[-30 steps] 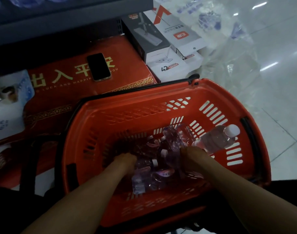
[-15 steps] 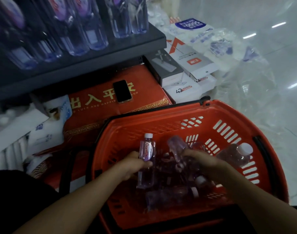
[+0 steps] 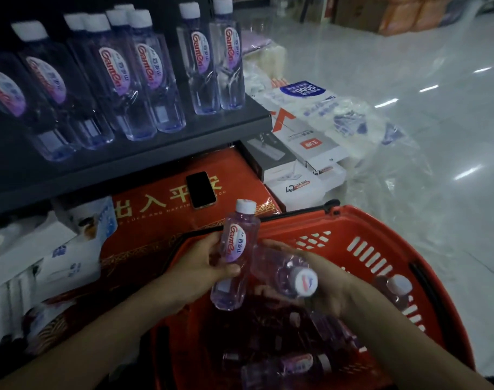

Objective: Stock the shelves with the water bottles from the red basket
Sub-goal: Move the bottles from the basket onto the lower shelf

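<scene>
My left hand (image 3: 196, 270) grips an upright water bottle (image 3: 236, 250) with a white cap and a purple label, lifted above the red basket (image 3: 380, 249). My right hand (image 3: 328, 287) holds a second bottle (image 3: 285, 271) lying sideways, its cap turned toward me. Several more bottles (image 3: 290, 367) lie in the basket's bottom, and one leans at its right wall (image 3: 394, 291). The dark shelf (image 3: 144, 150) above and to the left carries several standing bottles (image 3: 155, 80).
A red printed box (image 3: 167, 220) sits under the shelf with a black phone (image 3: 200, 189) lying on it. White and grey boxes (image 3: 304, 153) and plastic-wrapped packs (image 3: 361, 122) lie right of the shelf. Shiny floor (image 3: 408, 80) spreads to the right.
Both hands have risen out of the basket, each lifting a bottle. The view has tilted up, so the shelf's bottles show in full.
</scene>
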The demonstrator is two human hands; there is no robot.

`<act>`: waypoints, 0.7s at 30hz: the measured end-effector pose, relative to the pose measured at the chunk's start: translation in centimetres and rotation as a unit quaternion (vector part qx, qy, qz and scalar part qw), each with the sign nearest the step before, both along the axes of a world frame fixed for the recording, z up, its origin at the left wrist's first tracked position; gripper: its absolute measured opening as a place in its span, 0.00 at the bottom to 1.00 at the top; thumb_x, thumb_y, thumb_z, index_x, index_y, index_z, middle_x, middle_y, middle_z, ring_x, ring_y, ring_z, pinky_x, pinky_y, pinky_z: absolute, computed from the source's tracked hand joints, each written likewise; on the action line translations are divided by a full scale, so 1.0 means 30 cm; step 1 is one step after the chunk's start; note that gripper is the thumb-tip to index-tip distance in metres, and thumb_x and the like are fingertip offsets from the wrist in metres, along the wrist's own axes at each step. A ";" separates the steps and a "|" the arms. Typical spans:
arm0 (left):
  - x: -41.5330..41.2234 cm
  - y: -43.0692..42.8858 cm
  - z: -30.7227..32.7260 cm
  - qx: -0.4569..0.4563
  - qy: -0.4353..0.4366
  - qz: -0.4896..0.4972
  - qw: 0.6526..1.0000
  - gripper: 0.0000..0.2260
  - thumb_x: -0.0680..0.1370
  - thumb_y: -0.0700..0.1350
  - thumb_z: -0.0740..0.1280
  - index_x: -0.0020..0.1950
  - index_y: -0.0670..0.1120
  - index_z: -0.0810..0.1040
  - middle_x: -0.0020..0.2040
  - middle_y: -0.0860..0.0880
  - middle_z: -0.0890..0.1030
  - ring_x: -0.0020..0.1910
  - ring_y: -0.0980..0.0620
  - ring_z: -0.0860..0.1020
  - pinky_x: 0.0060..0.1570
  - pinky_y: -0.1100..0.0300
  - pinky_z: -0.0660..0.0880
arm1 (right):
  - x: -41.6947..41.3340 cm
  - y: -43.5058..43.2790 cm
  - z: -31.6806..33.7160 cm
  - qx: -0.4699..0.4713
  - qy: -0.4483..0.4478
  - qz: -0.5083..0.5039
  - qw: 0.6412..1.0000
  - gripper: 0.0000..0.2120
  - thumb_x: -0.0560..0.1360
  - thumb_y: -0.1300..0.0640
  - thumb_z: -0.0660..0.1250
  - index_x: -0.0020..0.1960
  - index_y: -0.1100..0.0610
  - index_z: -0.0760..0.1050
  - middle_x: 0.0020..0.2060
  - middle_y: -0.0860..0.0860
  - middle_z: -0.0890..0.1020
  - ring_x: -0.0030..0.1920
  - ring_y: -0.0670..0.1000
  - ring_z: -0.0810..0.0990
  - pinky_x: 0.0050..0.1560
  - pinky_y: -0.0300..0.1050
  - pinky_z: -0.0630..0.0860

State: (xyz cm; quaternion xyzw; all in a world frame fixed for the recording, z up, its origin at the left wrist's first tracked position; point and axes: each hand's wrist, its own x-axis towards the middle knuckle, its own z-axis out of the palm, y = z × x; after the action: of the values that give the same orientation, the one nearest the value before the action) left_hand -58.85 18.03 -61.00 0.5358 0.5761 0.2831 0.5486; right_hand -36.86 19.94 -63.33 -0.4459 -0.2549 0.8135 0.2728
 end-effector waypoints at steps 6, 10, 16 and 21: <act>0.001 0.030 0.002 0.024 -0.007 -0.010 1.000 0.23 0.75 0.31 0.69 0.67 0.48 0.73 0.58 0.54 0.81 0.49 0.69 0.80 0.42 0.74 0.75 | -0.025 -0.008 0.017 -0.018 -0.150 0.052 0.987 0.31 0.78 0.33 0.55 0.53 0.60 0.80 0.36 0.61 0.84 0.30 0.54 0.84 0.30 0.41 0.79; 0.000 0.032 -0.021 -0.018 -0.038 0.011 0.999 0.20 0.75 0.35 0.71 0.64 0.52 0.76 0.57 0.55 0.83 0.52 0.61 0.82 0.39 0.69 0.78 | -0.051 -0.032 0.016 0.063 -0.234 0.097 0.965 0.44 0.69 0.20 0.44 0.44 0.56 0.82 0.27 0.50 0.80 0.26 0.47 0.75 0.29 0.38 0.68; 0.062 -0.019 -0.065 -0.048 -0.043 0.082 0.995 0.17 0.74 0.36 0.71 0.57 0.54 0.77 0.54 0.53 0.83 0.50 0.57 0.82 0.40 0.62 0.78 | -0.095 -0.099 -0.001 0.235 -0.492 0.090 0.833 0.42 0.76 0.29 0.36 0.62 0.52 0.79 0.56 0.57 0.83 0.57 0.59 0.80 0.66 0.56 0.70; 0.102 -0.055 -0.105 -0.067 -0.005 0.117 0.991 0.11 0.76 0.37 0.69 0.52 0.52 0.77 0.43 0.54 0.83 0.40 0.58 0.81 0.29 0.68 0.71 | -0.078 -0.117 -0.022 0.046 -0.266 0.004 0.963 0.35 0.72 0.27 0.51 0.49 0.52 0.86 0.48 0.53 0.87 0.49 0.53 0.85 0.58 0.52 0.78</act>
State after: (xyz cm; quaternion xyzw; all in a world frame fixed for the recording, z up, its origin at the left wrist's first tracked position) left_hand -55.78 16.38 -64.16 0.4254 0.6495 0.3085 0.5495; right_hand -39.21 16.42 -63.98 -0.6320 -0.3575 0.6541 0.2120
